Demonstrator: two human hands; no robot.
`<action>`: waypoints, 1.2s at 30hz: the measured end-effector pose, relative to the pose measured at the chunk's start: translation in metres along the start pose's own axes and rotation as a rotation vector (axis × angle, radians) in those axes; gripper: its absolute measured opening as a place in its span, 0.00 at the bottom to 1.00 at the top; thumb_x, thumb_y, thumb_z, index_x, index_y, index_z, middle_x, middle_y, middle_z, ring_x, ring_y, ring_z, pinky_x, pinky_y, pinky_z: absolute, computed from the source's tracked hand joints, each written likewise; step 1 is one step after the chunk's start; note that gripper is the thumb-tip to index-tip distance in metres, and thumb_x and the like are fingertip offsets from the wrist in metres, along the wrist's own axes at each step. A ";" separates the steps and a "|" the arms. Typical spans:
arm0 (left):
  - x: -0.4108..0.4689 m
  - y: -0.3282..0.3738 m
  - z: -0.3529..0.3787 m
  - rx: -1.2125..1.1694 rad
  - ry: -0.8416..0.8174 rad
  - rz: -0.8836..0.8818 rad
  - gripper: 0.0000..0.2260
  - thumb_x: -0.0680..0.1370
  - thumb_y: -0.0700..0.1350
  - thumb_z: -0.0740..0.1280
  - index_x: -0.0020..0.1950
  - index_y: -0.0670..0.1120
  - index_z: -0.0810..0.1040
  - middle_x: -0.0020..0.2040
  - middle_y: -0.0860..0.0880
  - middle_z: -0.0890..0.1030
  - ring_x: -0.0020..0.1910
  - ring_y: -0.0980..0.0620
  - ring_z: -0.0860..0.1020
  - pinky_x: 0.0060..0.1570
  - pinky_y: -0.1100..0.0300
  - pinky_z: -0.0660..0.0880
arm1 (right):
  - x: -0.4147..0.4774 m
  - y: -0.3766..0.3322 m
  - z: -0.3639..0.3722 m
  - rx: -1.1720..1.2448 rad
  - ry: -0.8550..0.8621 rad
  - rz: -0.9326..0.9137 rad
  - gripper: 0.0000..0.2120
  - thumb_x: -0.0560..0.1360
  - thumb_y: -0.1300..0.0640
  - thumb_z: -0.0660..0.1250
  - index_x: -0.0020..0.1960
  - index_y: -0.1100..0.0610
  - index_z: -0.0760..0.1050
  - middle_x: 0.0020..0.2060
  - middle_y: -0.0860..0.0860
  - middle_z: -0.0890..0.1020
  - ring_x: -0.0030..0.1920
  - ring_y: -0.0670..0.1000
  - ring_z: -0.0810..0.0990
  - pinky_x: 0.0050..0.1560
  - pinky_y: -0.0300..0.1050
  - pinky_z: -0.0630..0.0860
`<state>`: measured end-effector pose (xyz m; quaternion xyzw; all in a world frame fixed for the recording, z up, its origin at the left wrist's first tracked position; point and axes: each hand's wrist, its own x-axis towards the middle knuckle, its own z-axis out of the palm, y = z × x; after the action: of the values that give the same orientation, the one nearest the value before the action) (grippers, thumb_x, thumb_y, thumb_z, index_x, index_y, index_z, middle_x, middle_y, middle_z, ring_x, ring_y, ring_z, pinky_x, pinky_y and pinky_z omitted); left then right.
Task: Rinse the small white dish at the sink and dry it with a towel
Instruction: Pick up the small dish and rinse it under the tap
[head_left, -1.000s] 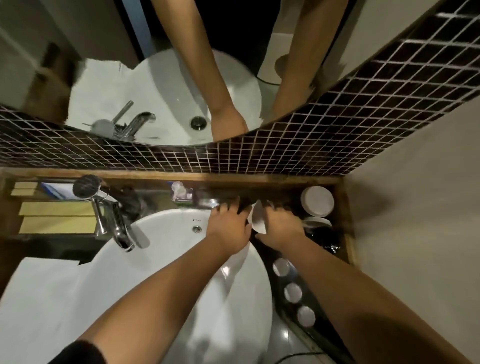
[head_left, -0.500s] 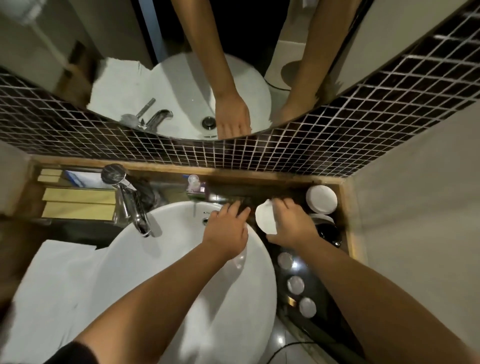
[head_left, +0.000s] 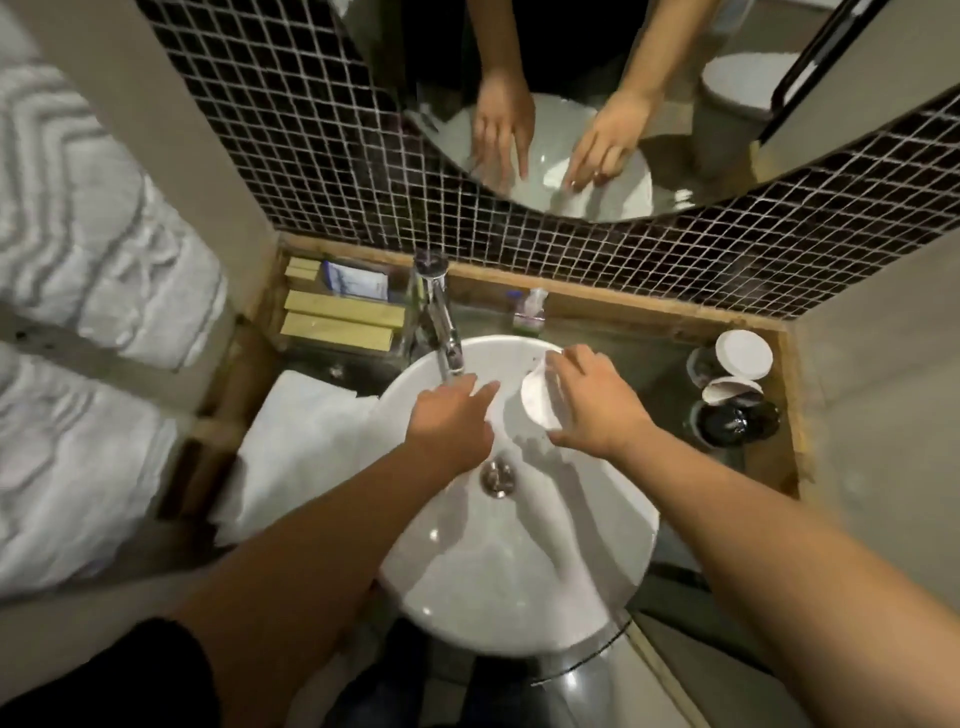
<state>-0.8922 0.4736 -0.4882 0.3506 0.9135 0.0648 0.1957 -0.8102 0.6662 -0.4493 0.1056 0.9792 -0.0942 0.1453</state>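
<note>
My right hand (head_left: 592, 410) grips the small white dish (head_left: 537, 400) by its rim and holds it tilted on edge over the round white sink (head_left: 613, 561). My left hand (head_left: 452, 421) hovers over the basin just below the spout of the chrome tap (head_left: 441, 327), holding nothing, fingers loosely spread toward the dish. The drain (head_left: 498, 475) lies right under both wrists. A folded white towel (head_left: 296, 447) rests on the counter to the left of the sink. I cannot tell whether water is running.
Yellow boxes (head_left: 343, 325) and a small packet sit behind the tap on the left. A small bottle (head_left: 530, 312) stands at the back. Covered cups (head_left: 743, 356) and dark glasses (head_left: 732, 421) stand on the right. A mirror hangs above the tiled wall (head_left: 311, 156).
My right hand has carried the dish from the right-hand counter to above the basin. My left hand has moved under the tap spout. My head has turned left.
</note>
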 end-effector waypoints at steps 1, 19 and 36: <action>-0.010 -0.010 0.002 -0.004 0.014 -0.008 0.25 0.79 0.53 0.63 0.76 0.56 0.63 0.75 0.48 0.68 0.65 0.43 0.73 0.63 0.47 0.69 | 0.000 -0.011 0.001 -0.016 0.011 -0.013 0.52 0.62 0.44 0.81 0.77 0.55 0.59 0.70 0.55 0.66 0.66 0.59 0.68 0.67 0.53 0.71; -0.057 -0.039 -0.001 -0.036 0.013 -0.039 0.26 0.79 0.49 0.60 0.78 0.54 0.60 0.75 0.46 0.67 0.68 0.42 0.70 0.63 0.45 0.68 | -0.015 -0.081 -0.021 -0.574 0.130 -0.284 0.38 0.70 0.63 0.69 0.77 0.61 0.60 0.69 0.58 0.70 0.55 0.60 0.72 0.47 0.54 0.70; -0.050 -0.046 0.005 -0.076 -0.014 -0.089 0.28 0.80 0.52 0.61 0.79 0.55 0.56 0.75 0.47 0.66 0.68 0.44 0.70 0.64 0.48 0.70 | -0.016 -0.052 -0.011 -0.241 0.180 -0.109 0.49 0.63 0.35 0.75 0.76 0.52 0.61 0.69 0.54 0.70 0.61 0.58 0.73 0.59 0.56 0.73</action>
<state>-0.8852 0.4058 -0.4889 0.3021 0.9238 0.0884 0.2178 -0.8108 0.6161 -0.4259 0.0420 0.9968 0.0260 0.0633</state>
